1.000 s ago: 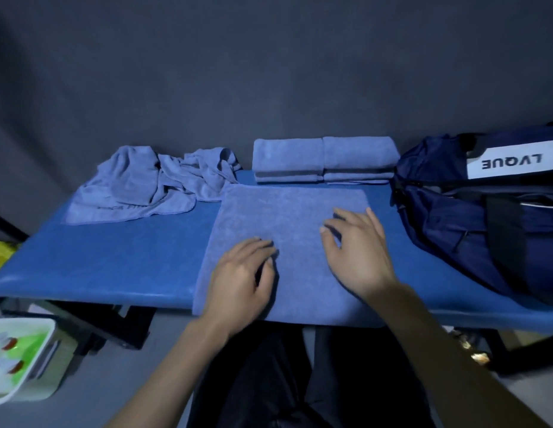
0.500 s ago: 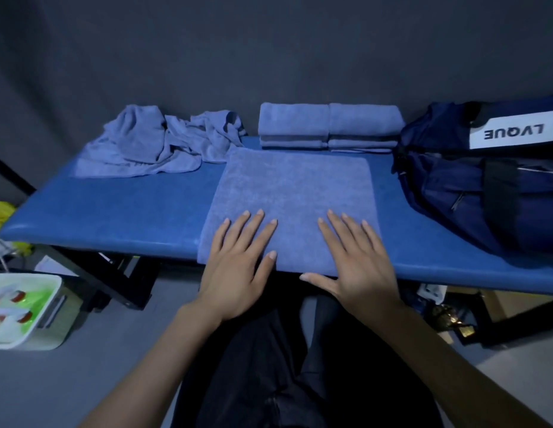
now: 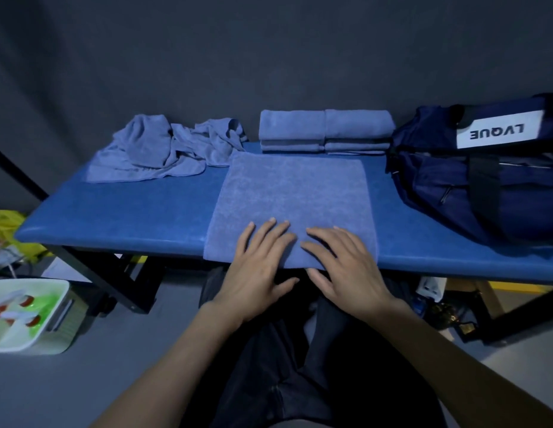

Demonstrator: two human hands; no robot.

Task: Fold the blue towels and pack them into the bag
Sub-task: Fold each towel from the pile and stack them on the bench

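A flat, half-folded blue terry towel point(image 3: 292, 208) is being smoothed at the near edge of the blue padded counter point(image 3: 130, 220), so the folding step is judged under way. The left hand point(image 3: 256, 267) and right hand point(image 3: 346, 270) are laid on it, fingers point(image 3: 270, 234) straight and spread, gripping nothing. Next, an edge must likely be pinched and folded over.

Flat towel point(image 3: 295, 199) mid-table point(image 3: 139, 217), folded stack point(image 3: 326, 131) behind, crumpled towels point(image 3: 164, 149) left, bag point(image 3: 475, 180) right.
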